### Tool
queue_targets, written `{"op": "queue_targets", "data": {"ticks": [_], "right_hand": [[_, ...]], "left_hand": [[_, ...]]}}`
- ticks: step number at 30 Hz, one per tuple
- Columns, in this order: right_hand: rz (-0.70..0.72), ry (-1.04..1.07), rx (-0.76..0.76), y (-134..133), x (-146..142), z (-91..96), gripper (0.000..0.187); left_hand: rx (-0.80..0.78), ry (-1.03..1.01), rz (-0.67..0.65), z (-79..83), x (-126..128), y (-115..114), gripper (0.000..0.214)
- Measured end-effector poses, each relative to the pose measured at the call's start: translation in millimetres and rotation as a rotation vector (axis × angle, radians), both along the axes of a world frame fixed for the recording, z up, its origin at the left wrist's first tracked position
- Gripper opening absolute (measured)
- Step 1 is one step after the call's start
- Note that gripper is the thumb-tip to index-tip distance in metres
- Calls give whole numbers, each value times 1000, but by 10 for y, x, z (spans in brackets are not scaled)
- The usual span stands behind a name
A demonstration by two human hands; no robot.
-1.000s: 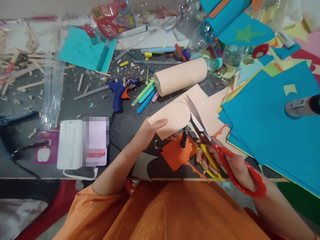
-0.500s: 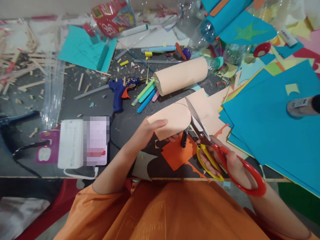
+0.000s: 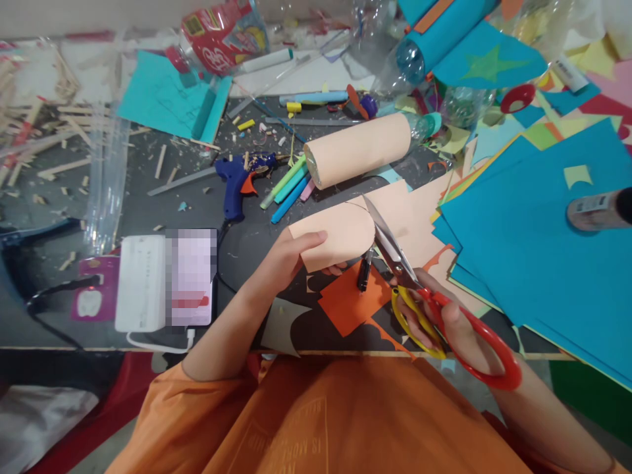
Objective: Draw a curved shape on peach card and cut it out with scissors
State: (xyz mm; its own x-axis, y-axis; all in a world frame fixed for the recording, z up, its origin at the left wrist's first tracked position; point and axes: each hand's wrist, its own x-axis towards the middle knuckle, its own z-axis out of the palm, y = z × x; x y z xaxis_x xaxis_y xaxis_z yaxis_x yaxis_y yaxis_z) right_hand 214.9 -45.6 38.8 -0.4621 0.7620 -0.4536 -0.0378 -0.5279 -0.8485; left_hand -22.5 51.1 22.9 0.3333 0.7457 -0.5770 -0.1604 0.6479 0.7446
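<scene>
My left hand (image 3: pixel 289 257) pinches the left end of a peach paper sheet (image 3: pixel 340 230) held above the dark table (image 3: pixel 148 214). My right hand (image 3: pixel 444 322) grips scissors (image 3: pixel 419 296) with one red and one yellow handle loop. Their blades sit in a curved cut at the right edge of the rounded piece I hold. The rest of the peach sheet (image 3: pixel 409 210) extends to the right, under the blades. An orange paper scrap (image 3: pixel 348 306) and a small black object (image 3: pixel 364 273) lie on the table below the paper.
A peach-wrapped bottle (image 3: pixel 360 148) lies behind the paper, with coloured markers (image 3: pixel 286 187) and a blue glue gun (image 3: pixel 232 184) to its left. A stack of blue sheets (image 3: pixel 533 243) fills the right side. A white power bank (image 3: pixel 143 283) with a phone sits at front left. Wood sticks litter the far left.
The scissor blades have moved further along the curved cut, up and to the left. My left hand has turned the peach piece slightly and lifted it away from me.
</scene>
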Motion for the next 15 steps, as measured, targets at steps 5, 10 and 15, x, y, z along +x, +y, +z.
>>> {"op": "queue_targets", "data": {"ticks": [5,10,15], "right_hand": [[0,-3,1,-12,-4,-18,57],[13,-27,22,-10,15,-40,54],[2,-56,42,2,14,-24,52]], "left_hand": [[-10,26,11,16,11,-3,28],[56,43,70,7,11,-7,29],[148,97,121,-13,-7,19,35]]}}
